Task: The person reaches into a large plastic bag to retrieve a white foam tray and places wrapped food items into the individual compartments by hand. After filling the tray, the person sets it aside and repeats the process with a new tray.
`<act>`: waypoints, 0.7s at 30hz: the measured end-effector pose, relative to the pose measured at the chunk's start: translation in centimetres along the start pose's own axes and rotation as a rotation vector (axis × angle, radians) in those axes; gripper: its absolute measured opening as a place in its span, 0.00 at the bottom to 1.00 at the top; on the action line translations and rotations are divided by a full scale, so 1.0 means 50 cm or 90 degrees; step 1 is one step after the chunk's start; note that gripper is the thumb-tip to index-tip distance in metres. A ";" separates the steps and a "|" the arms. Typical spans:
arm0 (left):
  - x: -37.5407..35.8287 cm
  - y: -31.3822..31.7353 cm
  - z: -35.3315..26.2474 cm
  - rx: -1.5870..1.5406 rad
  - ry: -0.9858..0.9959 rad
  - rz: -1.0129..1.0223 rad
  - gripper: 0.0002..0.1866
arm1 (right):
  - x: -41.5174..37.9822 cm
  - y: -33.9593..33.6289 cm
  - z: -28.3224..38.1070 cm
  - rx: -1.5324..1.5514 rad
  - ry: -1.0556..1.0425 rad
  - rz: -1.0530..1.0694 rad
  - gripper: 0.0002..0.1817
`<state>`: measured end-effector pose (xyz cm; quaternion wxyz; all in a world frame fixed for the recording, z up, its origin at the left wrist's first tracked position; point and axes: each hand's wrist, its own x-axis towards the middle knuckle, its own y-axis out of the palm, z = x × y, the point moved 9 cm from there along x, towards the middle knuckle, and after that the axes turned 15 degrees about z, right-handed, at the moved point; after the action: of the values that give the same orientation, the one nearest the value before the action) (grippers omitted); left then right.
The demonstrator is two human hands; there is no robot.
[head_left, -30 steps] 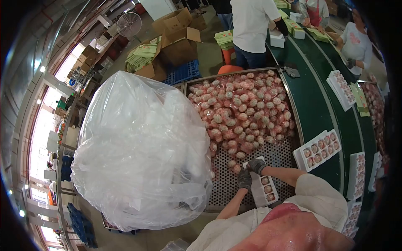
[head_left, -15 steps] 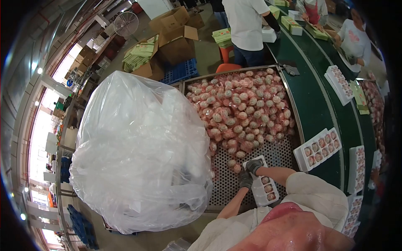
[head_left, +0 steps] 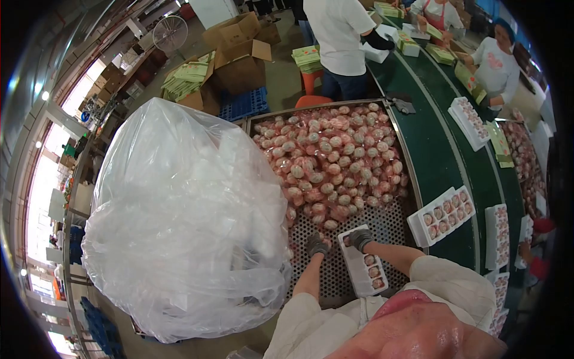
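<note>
My left hand [head_left: 317,244], in a grey glove, is closed over a small pink-and-white patch that looks like a wrapped egg, at the near edge of a pile of egg-shaped pieces in clear-and-red wrap [head_left: 335,161]. Beside it, my right hand [head_left: 359,239], also gloved, bends over the far end of a white moulded tray [head_left: 363,280]. Its fingertips reach into that end, and what they hold is hidden. Several wrapped pieces fill one row of the tray's near part. The tray rests on a perforated metal surface [head_left: 305,263].
A huge clear plastic bag of white trays [head_left: 185,221] bulges on my left. To the right runs a green conveyor [head_left: 439,158] carrying filled trays [head_left: 441,216]. A person in a white shirt [head_left: 336,42] stands beyond the bin; others work across the belt. Cardboard boxes [head_left: 239,63] lie behind.
My left hand has moved left, off the tray and onto the loose pieces at the pile's near edge. My right hand stays at the tray's far end. The whole view has shifted slightly.
</note>
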<state>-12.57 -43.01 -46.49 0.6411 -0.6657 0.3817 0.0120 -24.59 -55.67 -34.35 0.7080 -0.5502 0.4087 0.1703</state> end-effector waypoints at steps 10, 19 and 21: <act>-0.112 -0.137 -0.098 -0.063 0.182 -0.088 0.08 | 0.087 0.077 -0.018 0.336 -0.176 -0.188 0.14; -0.128 -0.159 -0.035 -0.217 0.066 -0.154 0.08 | -0.001 0.002 -0.013 0.218 -0.017 0.097 0.12; -0.138 -0.182 0.015 -0.252 0.021 -0.223 0.06 | -0.012 0.001 -0.030 0.352 -0.107 -0.117 0.14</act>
<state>-12.31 -40.01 -35.45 0.4843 -0.8342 0.2613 -0.0361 -25.56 -56.91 -34.00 0.8746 -0.3554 0.3282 0.0328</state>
